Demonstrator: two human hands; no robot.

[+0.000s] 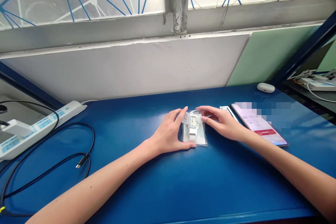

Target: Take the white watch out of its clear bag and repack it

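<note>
A white wristwatch [193, 121] lies in a clear plastic bag [201, 140] on the blue table, its round dial facing up and its strap toward me. A round pale tag or sticker [186, 118] shows at the bag's upper left. My left hand [172, 131] curves around the bag's left side, fingers spread, thumb at the lower edge and index finger near the top. At the upper right corner, my right hand [220, 121] has its thumb and fingers on the bag, seeming to pinch it. Part of the corner is hidden by those fingers.
A phone [262, 126] with a timer lies right of my right hand, beside a partly covered card [228, 111]. Farther back sits a white earbud case [266, 88]. At left are a power strip [44, 126] and a coiled black cable [91, 133].
</note>
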